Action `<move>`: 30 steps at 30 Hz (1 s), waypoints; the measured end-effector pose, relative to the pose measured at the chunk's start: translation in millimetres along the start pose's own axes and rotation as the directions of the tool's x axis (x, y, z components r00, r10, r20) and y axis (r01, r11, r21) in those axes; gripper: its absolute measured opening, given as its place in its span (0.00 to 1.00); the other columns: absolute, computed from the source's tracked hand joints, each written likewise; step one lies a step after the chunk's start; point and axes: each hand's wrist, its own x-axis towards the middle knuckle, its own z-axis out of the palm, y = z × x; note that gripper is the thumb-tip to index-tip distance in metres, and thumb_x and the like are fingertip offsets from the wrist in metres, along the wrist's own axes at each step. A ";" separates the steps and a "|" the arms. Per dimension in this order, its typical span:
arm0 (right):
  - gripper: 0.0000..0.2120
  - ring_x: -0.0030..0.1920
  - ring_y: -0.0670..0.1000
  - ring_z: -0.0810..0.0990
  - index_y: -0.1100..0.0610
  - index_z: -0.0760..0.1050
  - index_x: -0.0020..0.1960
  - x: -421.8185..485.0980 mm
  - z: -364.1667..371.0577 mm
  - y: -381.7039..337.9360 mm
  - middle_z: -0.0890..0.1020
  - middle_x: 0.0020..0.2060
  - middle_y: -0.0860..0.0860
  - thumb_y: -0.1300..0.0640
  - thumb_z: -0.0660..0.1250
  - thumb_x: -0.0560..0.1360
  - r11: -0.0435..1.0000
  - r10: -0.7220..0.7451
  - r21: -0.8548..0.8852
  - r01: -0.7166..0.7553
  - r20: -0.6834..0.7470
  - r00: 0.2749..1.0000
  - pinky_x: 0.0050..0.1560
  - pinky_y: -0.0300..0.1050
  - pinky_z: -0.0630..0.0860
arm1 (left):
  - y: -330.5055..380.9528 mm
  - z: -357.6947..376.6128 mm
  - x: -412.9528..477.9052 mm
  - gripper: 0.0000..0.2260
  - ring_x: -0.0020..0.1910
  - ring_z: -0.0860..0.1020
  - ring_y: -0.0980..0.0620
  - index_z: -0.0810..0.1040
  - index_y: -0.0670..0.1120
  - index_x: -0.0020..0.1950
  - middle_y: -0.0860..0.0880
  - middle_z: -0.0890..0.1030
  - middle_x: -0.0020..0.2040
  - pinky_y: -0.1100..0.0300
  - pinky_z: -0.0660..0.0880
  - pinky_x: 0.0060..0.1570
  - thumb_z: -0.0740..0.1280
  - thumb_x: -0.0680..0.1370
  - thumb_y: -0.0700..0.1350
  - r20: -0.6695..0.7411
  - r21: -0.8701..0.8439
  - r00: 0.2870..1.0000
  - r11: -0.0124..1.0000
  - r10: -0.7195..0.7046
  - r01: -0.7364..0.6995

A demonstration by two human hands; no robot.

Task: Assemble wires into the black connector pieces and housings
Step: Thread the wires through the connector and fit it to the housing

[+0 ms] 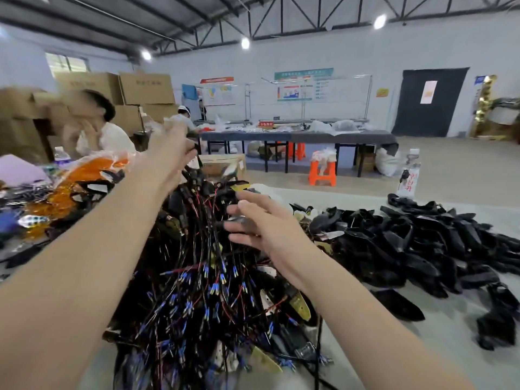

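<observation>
On the pale grey worktable (365, 327), a big tangled heap of thin black and red wires with blue-sleeved ends (202, 291) lay right in front of the person, with small black connector pieces mixed through its upper part. The left hand (171, 156) was raised above the far side of the heap, blurred, its fingers curled around what looked like a black connector (187, 175) with wires trailing down from it into the pile; how firmly it pinched could not be told. The right hand (261, 223) hovered over the middle of the heap with its fingers loosely spread and pointing left, a small dark part (239, 220) lying between thumb and fingers, though whether it was gripped could not be told. To the right of the wires, a wide spread of glossy black plastic housings (416, 243) covered the table, touching the heap's edge. To the left sat crumpled clear bags of orange plastic parts (84, 178). A clear plastic bottle with red writing (409, 175) stood at the table's far right edge. Beyond the table a seated person in a pale top (104, 136) was near stacked brown cardboard boxes (146, 88), and an orange plastic stool (322, 173) stood on the floor.
</observation>
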 end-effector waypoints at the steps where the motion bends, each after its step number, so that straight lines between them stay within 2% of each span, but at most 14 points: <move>1: 0.12 0.43 0.49 0.85 0.56 0.75 0.65 -0.2 -7.7 0.9 0.84 0.49 0.52 0.60 0.62 0.82 1.000 -0.012 -0.022 0.011 -0.027 1.000 0.43 0.41 0.83 | -10.0 1.9 -4.5 0.06 0.41 0.77 0.56 0.72 0.52 0.48 0.51 0.75 0.44 0.60 0.78 0.48 0.60 0.83 0.43 0.001 0.084 1.000 0.996 0.016 -0.016; 2: 0.12 0.43 0.49 0.85 0.55 0.75 0.64 -1.1 -17.4 2.3 0.85 0.48 0.52 0.60 0.61 0.83 0.999 -0.012 -0.036 0.010 -0.067 0.998 0.43 0.42 0.83 | -23.0 4.7 -11.3 0.04 0.45 0.77 0.54 0.73 0.52 0.52 0.51 0.76 0.46 0.57 0.79 0.50 0.60 0.83 0.45 0.018 0.157 0.999 0.987 0.028 -0.030; 4: 0.11 0.43 0.50 0.84 0.56 0.76 0.63 -4.4 -38.6 8.6 0.85 0.47 0.52 0.61 0.60 0.83 0.999 0.012 -0.049 -0.020 -0.166 0.986 0.44 0.43 0.84 | -51.4 9.9 -28.3 0.08 0.51 0.78 0.53 0.73 0.52 0.61 0.51 0.77 0.51 0.50 0.78 0.60 0.61 0.83 0.46 0.079 0.282 0.996 0.958 0.033 -0.054; 6: 0.11 0.42 0.51 0.83 0.56 0.77 0.62 -10.2 -60.5 16.1 0.85 0.46 0.52 0.62 0.60 0.83 0.998 0.031 -0.048 -0.045 -0.261 0.965 0.41 0.42 0.83 | -74.8 16.2 -49.0 0.10 0.58 0.77 0.51 0.72 0.52 0.64 0.50 0.78 0.57 0.49 0.74 0.65 0.61 0.82 0.46 0.133 0.361 0.990 0.929 0.037 -0.083; 8: 0.11 0.40 0.50 0.83 0.55 0.78 0.61 -18.3 -83.2 23.2 0.85 0.46 0.52 0.62 0.60 0.83 0.997 0.033 -0.052 -0.053 -0.336 0.941 0.38 0.40 0.82 | -90.6 25.0 -67.2 0.12 0.57 0.77 0.54 0.72 0.52 0.66 0.50 0.77 0.60 0.56 0.74 0.60 0.61 0.83 0.46 0.178 0.393 0.983 0.912 0.046 -0.114; 12: 0.12 0.38 0.49 0.84 0.53 0.79 0.58 -40.2 -129.5 32.0 0.86 0.44 0.51 0.63 0.59 0.83 0.997 0.009 -0.061 -0.041 -0.445 0.895 0.36 0.40 0.80 | -110.5 53.6 -96.7 0.10 0.44 0.76 0.68 0.72 0.53 0.64 0.57 0.76 0.54 0.74 0.70 0.38 0.61 0.83 0.46 0.333 0.417 0.941 0.887 0.053 -0.198; 16: 0.12 0.35 0.48 0.82 0.55 0.79 0.56 -63.5 -172.4 33.7 0.85 0.42 0.52 0.66 0.59 0.81 0.996 -0.003 -0.074 -0.046 -0.559 0.829 0.33 0.40 0.80 | -129.3 88.7 -119.3 0.09 0.47 0.75 0.63 0.73 0.52 0.63 0.57 0.77 0.52 0.77 0.68 0.39 0.61 0.83 0.46 0.484 0.489 0.875 0.835 -0.019 -0.252; 19: 0.13 0.34 0.46 0.81 0.54 0.79 0.55 -81.7 -199.2 37.9 0.84 0.43 0.52 0.65 0.59 0.81 0.969 -0.065 -0.228 -0.095 -0.608 0.791 0.35 0.38 0.80 | -147.1 109.6 -137.6 0.09 0.47 0.75 0.63 0.76 0.51 0.61 0.57 0.78 0.50 0.76 0.70 0.42 0.61 0.83 0.46 0.599 0.578 0.796 0.737 -0.091 -0.351; 20: 0.12 0.36 0.46 0.81 0.52 0.79 0.55 -88.0 -207.5 41.0 0.84 0.44 0.50 0.64 0.60 0.80 0.930 -0.107 -0.339 -0.139 -0.614 0.782 0.37 0.38 0.79 | -152.0 115.7 -143.5 0.09 0.47 0.76 0.60 0.77 0.50 0.61 0.56 0.79 0.50 0.72 0.72 0.46 0.60 0.83 0.46 0.624 0.606 0.777 0.683 -0.088 -0.409; 22: 0.12 0.44 0.47 0.81 0.49 0.78 0.56 -99.6 -222.9 47.6 0.84 0.48 0.47 0.61 0.60 0.81 0.774 -0.198 -0.589 -0.233 -0.574 0.794 0.44 0.39 0.76 | -159.2 127.8 -155.2 0.11 0.50 0.77 0.53 0.79 0.49 0.60 0.53 0.81 0.51 0.57 0.75 0.52 0.59 0.83 0.46 0.654 0.640 0.755 0.561 -0.040 -0.525; 24: 0.12 0.53 0.46 0.78 0.49 0.76 0.60 -108.4 -237.8 54.5 0.80 0.55 0.47 0.59 0.59 0.82 0.574 -0.196 -0.758 -0.310 -0.495 0.847 0.55 0.41 0.74 | -166.0 138.7 -167.3 0.11 0.49 0.78 0.50 0.79 0.49 0.58 0.52 0.81 0.49 0.55 0.73 0.48 0.57 0.83 0.46 0.673 0.653 0.739 0.491 -0.028 -0.576; 25: 0.13 0.58 0.47 0.76 0.50 0.75 0.64 -110.7 -245.2 58.3 0.78 0.59 0.48 0.58 0.59 0.82 0.482 -0.170 -0.808 -0.338 -0.465 0.869 0.61 0.43 0.72 | -170.4 143.5 -173.2 0.11 0.48 0.79 0.48 0.78 0.49 0.58 0.50 0.81 0.48 0.55 0.73 0.46 0.57 0.83 0.47 0.677 0.679 0.733 0.434 -0.061 -0.591; 27: 0.16 0.66 0.51 0.72 0.51 0.70 0.70 -113.4 -256.9 65.6 0.73 0.65 0.51 0.56 0.59 0.83 0.342 -0.106 -0.855 -0.391 -0.448 0.888 0.68 0.46 0.68 | -179.5 151.1 -183.7 0.10 0.52 0.80 0.42 0.75 0.46 0.59 0.45 0.80 0.52 0.53 0.73 0.46 0.56 0.84 0.45 0.664 0.745 0.729 0.227 -0.166 -0.628; 30: 0.20 0.68 0.54 0.69 0.51 0.65 0.74 -115.1 -264.4 72.8 0.71 0.68 0.53 0.50 0.58 0.83 0.257 -0.027 -0.858 -0.444 -0.466 0.884 0.68 0.47 0.66 | -191.6 154.5 -190.9 0.09 0.57 0.79 0.39 0.71 0.43 0.62 0.43 0.79 0.58 0.52 0.70 0.45 0.57 0.83 0.42 0.599 0.780 0.747 -0.001 -0.288 -0.625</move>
